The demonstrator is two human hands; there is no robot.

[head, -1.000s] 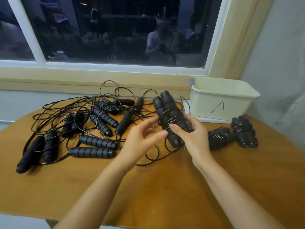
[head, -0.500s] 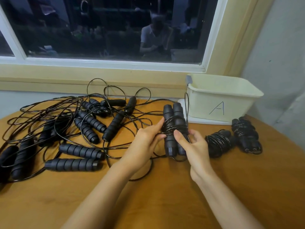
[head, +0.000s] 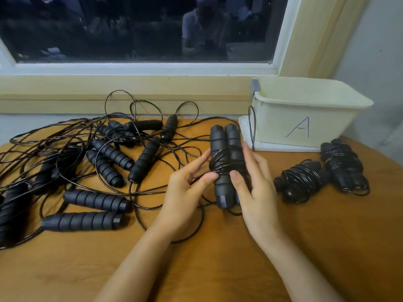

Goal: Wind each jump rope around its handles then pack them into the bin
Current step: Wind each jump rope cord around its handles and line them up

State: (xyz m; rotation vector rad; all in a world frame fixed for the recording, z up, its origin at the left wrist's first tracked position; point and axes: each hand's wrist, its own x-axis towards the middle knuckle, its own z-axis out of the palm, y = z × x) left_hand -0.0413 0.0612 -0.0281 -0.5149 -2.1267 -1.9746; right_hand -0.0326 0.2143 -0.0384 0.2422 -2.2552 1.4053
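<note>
A pair of black ribbed jump rope handles (head: 225, 149) stands side by side above the table, with thin black cord wound round its middle. My right hand (head: 255, 188) grips the pair from the right, thumb across the front. My left hand (head: 187, 188) pinches the cord at the pair's left side. Loose cord trails under both hands onto the table. Two wound bundles (head: 302, 179) (head: 343, 165) lie to the right. The cream bin (head: 305, 112), marked A, stands at the back right.
A tangle of unwound ropes and several loose black handles (head: 96, 200) covers the left half of the wooden table (head: 218, 269). A cord loop (head: 253, 127) rises beside the bin. A window sill and wall run behind the table.
The handle pair has stayed upright while my left hand brought the cord round its middle. The view has shifted closer and slightly left.
</note>
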